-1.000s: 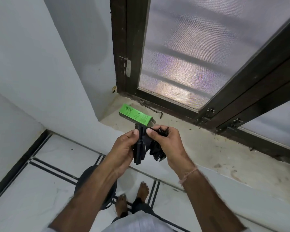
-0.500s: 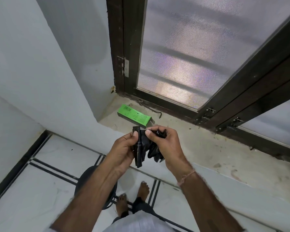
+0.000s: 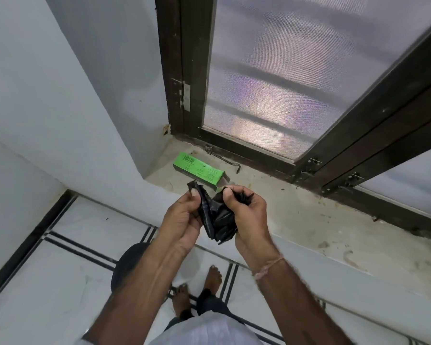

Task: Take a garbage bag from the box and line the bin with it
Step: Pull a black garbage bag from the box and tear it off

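A folded black garbage bag [image 3: 217, 220] hangs between both my hands above the ledge's front edge. My left hand [image 3: 184, 217] pinches its left upper corner with thumb and fingers. My right hand [image 3: 246, 215] grips the bunched right part. The green box [image 3: 198, 171] lies on the stone ledge just beyond my hands, its near end open. The dark round bin [image 3: 127, 265] stands on the floor below, mostly hidden behind my left forearm.
A dusty stone ledge [image 3: 296, 220] runs under a dark wooden window frame [image 3: 358, 150] with mesh. A metal hook latch [image 3: 224, 159] lies behind the box. White walls close in on the left. My bare feet [image 3: 197, 292] stand on white tiles beside the bin.
My hands have drawn apart a little, spreading the top of the black bag. The bag has loosened from a tight strip into a wider fold.
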Motion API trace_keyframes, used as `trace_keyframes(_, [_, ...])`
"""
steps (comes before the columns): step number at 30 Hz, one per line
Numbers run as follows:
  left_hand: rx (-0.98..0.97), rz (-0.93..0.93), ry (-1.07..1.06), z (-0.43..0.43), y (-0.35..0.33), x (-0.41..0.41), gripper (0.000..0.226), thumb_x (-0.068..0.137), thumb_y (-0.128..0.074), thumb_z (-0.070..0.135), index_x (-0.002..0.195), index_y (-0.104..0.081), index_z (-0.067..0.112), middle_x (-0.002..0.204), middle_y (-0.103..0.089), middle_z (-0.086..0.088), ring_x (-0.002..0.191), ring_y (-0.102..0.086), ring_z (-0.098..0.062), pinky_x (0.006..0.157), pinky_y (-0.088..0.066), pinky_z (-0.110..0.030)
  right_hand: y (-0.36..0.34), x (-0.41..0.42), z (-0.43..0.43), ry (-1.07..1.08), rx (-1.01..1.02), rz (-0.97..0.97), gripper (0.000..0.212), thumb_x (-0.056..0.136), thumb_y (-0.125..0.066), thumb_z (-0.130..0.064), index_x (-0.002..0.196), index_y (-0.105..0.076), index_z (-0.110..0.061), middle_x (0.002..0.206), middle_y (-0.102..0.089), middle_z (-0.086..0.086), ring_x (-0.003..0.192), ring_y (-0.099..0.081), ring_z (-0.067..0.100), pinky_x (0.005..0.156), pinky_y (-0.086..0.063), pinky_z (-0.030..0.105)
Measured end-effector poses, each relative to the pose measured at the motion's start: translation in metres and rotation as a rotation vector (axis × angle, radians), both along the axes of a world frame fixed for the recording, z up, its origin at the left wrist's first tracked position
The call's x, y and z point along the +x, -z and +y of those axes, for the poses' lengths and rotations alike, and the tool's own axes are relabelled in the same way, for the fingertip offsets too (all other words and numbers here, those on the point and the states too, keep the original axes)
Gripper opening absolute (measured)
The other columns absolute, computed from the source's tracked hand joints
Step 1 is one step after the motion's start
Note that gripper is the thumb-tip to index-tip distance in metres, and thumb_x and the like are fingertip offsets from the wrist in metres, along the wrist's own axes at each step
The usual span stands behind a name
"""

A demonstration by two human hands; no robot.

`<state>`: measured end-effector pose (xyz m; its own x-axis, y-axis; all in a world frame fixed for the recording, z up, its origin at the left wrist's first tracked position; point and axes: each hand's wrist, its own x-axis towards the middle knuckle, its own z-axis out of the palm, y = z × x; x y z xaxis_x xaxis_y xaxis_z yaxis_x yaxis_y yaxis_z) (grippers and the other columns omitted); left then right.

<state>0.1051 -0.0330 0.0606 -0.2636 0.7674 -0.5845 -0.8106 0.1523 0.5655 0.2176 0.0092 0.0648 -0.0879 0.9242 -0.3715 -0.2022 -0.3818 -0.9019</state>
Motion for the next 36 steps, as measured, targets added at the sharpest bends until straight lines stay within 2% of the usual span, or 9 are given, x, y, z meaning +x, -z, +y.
trace_keyframes(5, [-0.040, -0.013, -0.127, 0.000, 0.006, -0.020, 0.022, 0.104, -0.049, 0.012, 0.087, -0.062, 0.009, 0.067, -0.064, -0.004, 0.068, -0.060, -0.017, 0.057, -0.059, -0.024, -0.001, 0.013, 0.014, 0.105, -0.144, 0.246, 0.026, 0.100, -0.060, -0.001, 0.077, -0.070, -0.009, 0.066, -0.070, 0.009, 0.060, -0.072, 0.023, 0.076, -0.065, 0.048])
trace_keyframes(14, [-0.089, 0.050, -0.161, 0.001, 0.015, -0.035, 0.020, 0.104, -0.050, 0.014, 0.088, -0.062, 0.008, 0.063, -0.064, -0.002, 0.065, -0.056, -0.016, 0.055, -0.057, -0.022, -0.003, 0.032, 0.024, 0.134, -0.190, 0.323, 0.020, 0.105, -0.051, -0.006, 0.089, -0.061, -0.009, 0.070, -0.058, 0.003, 0.046, -0.046, 0.005, 0.045, -0.043, 0.017])
trace_keyframes(18, [-0.058, 0.059, -0.150, -0.002, 0.021, -0.044, 0.013, 0.101, -0.055, 0.017, 0.094, -0.063, 0.009, 0.073, -0.068, -0.003, 0.075, -0.062, -0.016, 0.068, -0.058, -0.024, -0.013, 0.050, 0.026, -0.133, 0.012, -0.016, 0.013, 0.103, -0.059, -0.019, 0.098, -0.068, -0.010, 0.088, -0.069, 0.002, 0.055, -0.048, 0.004, 0.052, -0.041, 0.014])
trace_keyframes(21, [0.024, -0.020, -0.104, 0.006, 0.014, -0.034, 0.014, 0.099, -0.056, 0.010, 0.110, -0.062, 0.005, 0.090, -0.076, -0.010, 0.084, -0.075, -0.016, 0.072, -0.063, -0.029, -0.007, 0.042, 0.010, -0.446, 0.112, -0.312, 0.036, 0.088, -0.073, -0.042, 0.119, -0.072, -0.024, 0.116, -0.073, -0.011, 0.088, -0.067, -0.007, 0.076, -0.052, 0.011])
trace_keyframes(23, [0.060, -0.039, -0.102, 0.012, 0.011, -0.029, 0.025, 0.099, -0.056, 0.007, 0.122, -0.059, 0.000, 0.101, -0.074, -0.016, 0.090, -0.077, -0.020, 0.076, -0.063, -0.035, 0.003, 0.030, 0.002, -0.544, 0.131, -0.402, 0.046, 0.082, -0.083, -0.047, 0.125, -0.071, -0.035, 0.116, -0.074, -0.012, 0.102, -0.070, 0.000, 0.088, -0.057, 0.019])
trace_keyframes(25, [0.087, -0.026, -0.107, 0.017, 0.009, -0.027, 0.028, 0.098, -0.056, 0.005, 0.126, -0.058, 0.000, 0.107, -0.071, -0.018, 0.095, -0.075, -0.022, 0.076, -0.063, -0.036, 0.013, 0.021, -0.001, -0.506, 0.159, -0.417, 0.042, 0.078, -0.087, -0.042, 0.116, -0.076, -0.029, 0.104, -0.078, -0.007, 0.091, -0.071, 0.005, 0.081, -0.056, 0.021])
trace_keyframes(29, [-0.018, 0.180, 0.007, 0.020, 0.010, -0.022, 0.011, 0.094, -0.066, 0.011, 0.099, -0.067, 0.020, 0.100, -0.078, -0.001, 0.093, -0.072, -0.012, 0.082, -0.055, -0.032, 0.017, 0.025, 0.005, -0.286, 0.164, -0.318, 0.007, 0.091, -0.078, -0.022, 0.095, -0.079, -0.015, 0.078, -0.077, 0.005, 0.064, -0.060, 0.003, 0.063, -0.045, 0.018])
trace_keyframes(33, [-0.109, 0.337, 0.085, 0.021, 0.016, -0.016, 0.010, 0.090, -0.073, 0.012, 0.091, -0.070, 0.021, 0.088, -0.078, 0.003, 0.074, -0.067, -0.003, 0.072, -0.050, -0.023, 0.021, 0.034, 0.010, -0.255, 0.130, -0.235, 0.018, 0.097, -0.072, -0.018, 0.113, -0.078, -0.019, 0.089, -0.078, 0.017, 0.057, -0.048, 0.007, 0.055, -0.043, 0.021])
trace_keyframes(36, [-0.126, 0.561, 0.117, 0.028, 0.023, -0.015, 0.014, 0.090, -0.075, 0.021, 0.103, -0.072, 0.017, 0.095, -0.077, 0.002, 0.091, -0.067, -0.013, 0.077, -0.054, -0.027, 0.025, 0.041, 0.017, -0.167, 0.098, -0.202, 0.017, 0.098, -0.070, -0.015, 0.112, -0.077, -0.012, 0.088, -0.079, 0.018, 0.052, -0.050, 0.001, 0.053, -0.041, 0.018])
